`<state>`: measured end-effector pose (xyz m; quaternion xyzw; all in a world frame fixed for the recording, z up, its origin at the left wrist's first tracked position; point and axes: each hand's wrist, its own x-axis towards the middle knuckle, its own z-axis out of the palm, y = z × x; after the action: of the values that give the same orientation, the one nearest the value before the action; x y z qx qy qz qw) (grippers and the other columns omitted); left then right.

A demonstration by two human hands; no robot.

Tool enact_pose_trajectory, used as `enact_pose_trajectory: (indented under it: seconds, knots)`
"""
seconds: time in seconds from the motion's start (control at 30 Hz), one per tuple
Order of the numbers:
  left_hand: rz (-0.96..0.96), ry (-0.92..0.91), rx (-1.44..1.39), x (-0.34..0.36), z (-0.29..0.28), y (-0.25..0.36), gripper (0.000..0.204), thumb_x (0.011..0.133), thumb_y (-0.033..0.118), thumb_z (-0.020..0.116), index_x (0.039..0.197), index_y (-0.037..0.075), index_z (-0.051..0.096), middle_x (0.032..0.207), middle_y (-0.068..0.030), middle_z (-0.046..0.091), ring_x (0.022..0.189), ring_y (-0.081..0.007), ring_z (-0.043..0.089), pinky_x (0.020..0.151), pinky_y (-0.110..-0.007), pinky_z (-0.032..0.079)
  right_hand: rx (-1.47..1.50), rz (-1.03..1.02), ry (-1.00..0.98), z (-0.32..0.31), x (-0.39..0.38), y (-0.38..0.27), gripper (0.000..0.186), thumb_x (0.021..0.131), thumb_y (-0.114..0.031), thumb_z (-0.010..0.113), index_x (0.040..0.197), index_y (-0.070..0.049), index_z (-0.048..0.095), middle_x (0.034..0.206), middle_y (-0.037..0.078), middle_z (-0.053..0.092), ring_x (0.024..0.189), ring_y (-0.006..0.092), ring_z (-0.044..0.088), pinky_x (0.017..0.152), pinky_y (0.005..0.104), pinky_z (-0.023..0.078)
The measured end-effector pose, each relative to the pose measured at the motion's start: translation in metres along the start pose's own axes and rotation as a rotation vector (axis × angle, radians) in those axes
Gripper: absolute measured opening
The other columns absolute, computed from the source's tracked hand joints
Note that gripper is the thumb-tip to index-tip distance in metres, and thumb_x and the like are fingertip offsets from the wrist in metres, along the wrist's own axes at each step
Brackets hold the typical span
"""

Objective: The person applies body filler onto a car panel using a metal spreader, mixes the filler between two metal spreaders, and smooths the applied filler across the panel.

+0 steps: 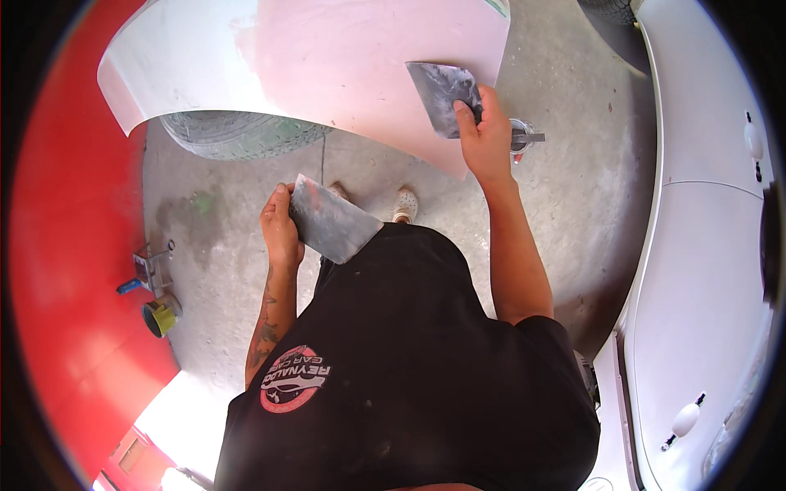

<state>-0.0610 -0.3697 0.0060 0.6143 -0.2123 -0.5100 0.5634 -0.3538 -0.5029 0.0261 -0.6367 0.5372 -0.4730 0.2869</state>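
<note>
My left hand [281, 227] is closed on the edge of a flat, grey rectangular putty board [334, 218], its surface smeared, held in front of my waist. Farther off to the right, my right hand [489, 141] grips a dark grey putty spreader [438, 92], thumb on its smeared face. The spreader overlaps the right part of a car fender [327, 61], white at left and dull pink toward the right. I cannot tell whether it touches the panel. Right beside my right wrist is a clear cup [519, 129] with a dark flat strip across it, partly hidden.
Under the fender arch shows a tyre [233, 135]. A red car body [78, 245] curves along the left, a white car [712, 237] along the right. On the concrete floor [205, 270] stand a yellow-green bucket [162, 317] and a small stand [151, 270].
</note>
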Motion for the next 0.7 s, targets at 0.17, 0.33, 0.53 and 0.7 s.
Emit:
enact_pose_trajectory:
  seconds: [0.17, 0.33, 0.53, 0.7]
  knots:
    - [0.011, -0.032, 0.012, 0.000, 0.002, 0.003, 0.039, 0.101, 0.031, 0.047, 0.101, -0.004, 0.063, 0.087, -0.0068, 0.066, 0.076, -0.0118, 0.059, 0.072, -0.026, 0.049, 0.008, 0.098, -0.050, -0.003, 0.000, -0.004, 0.022, 0.092, -0.010, 0.058, 0.112, 0.001, 0.054, 0.087, 0.007, 0.062, 0.076, 0.0119, 0.054, 0.072, 0.0266, 0.045]
    - [0.001, -0.035, 0.040, 0.002, 0.000, 0.002, 0.037, 0.102, 0.031, 0.046, 0.102, -0.002, 0.062, 0.089, -0.0055, 0.065, 0.079, -0.0131, 0.060, 0.074, -0.027, 0.049, 0.085, 0.116, 0.001, -0.001, 0.001, -0.001, 0.022, 0.091, -0.010, 0.059, 0.110, 0.001, 0.055, 0.086, 0.009, 0.062, 0.075, 0.0138, 0.054, 0.071, 0.0287, 0.046]
    - [0.008, 0.003, 0.016, 0.000, 0.005, 0.006, 0.038, 0.101, 0.031, 0.048, 0.101, -0.004, 0.063, 0.088, -0.0067, 0.065, 0.076, -0.0123, 0.060, 0.073, -0.027, 0.049, 0.019, 0.116, -0.011, 0.001, -0.002, 0.006, 0.019, 0.089, -0.010, 0.061, 0.104, 0.001, 0.054, 0.082, 0.009, 0.062, 0.073, 0.0140, 0.054, 0.070, 0.0297, 0.046]
    - [0.008, 0.003, 0.032, 0.001, 0.000, 0.003, 0.035, 0.101, 0.030, 0.047, 0.101, -0.002, 0.062, 0.089, -0.0057, 0.065, 0.078, -0.0126, 0.060, 0.074, -0.027, 0.049, 0.024, 0.220, 0.017, 0.016, -0.021, 0.006, 0.020, 0.085, -0.010, 0.064, 0.097, 0.000, 0.053, 0.078, 0.010, 0.060, 0.072, 0.0130, 0.053, 0.067, 0.0292, 0.046]
